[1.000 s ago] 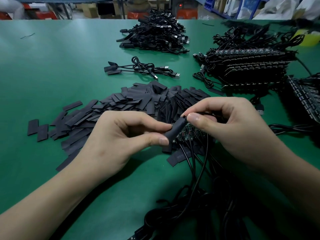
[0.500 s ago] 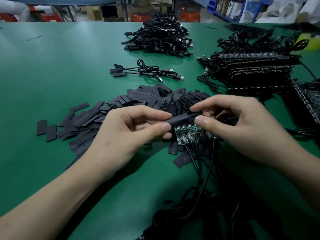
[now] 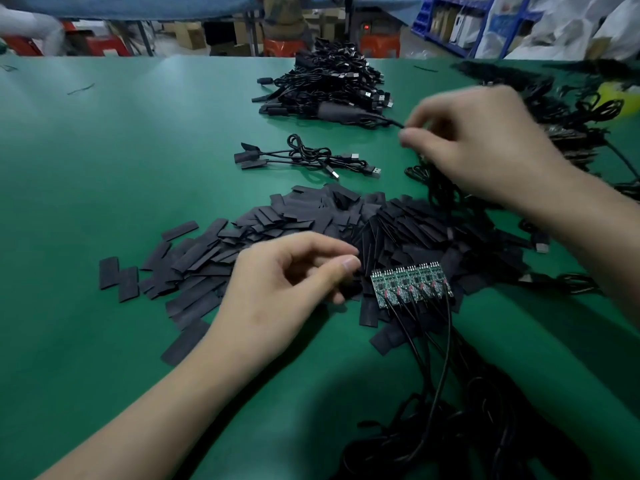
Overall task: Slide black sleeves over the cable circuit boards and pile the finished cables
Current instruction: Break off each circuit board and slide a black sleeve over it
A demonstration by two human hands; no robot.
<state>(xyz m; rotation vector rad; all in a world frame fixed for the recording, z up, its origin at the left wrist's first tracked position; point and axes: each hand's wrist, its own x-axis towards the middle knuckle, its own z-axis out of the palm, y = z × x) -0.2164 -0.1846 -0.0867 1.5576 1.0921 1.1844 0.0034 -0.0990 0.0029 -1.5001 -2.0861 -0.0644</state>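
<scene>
My right hand [image 3: 478,143] is raised over the table's far right, pinching the thin wire of a sleeved cable [image 3: 346,114] whose black sleeved end hangs blurred in front of the far pile of finished cables [image 3: 329,83]. My left hand [image 3: 287,289] hovers over the heap of flat black sleeves [image 3: 311,223], fingers curled and apart, nothing in them. A row of several green circuit boards [image 3: 410,284] lies on the sleeves just right of my left thumb, their black wires running toward me.
A small bundle of sleeved cables with USB plugs [image 3: 304,161] lies between the sleeve heap and the far pile. Stacks of unsleeved cables [image 3: 568,133] fill the right side. A tangle of wires [image 3: 450,427] lies at the near right on the green table [image 3: 104,150].
Both hands held the sleeve and board together in the middle. Now my left hand has let go, and my right hand has swung the sleeved cable up and away toward the far pile.
</scene>
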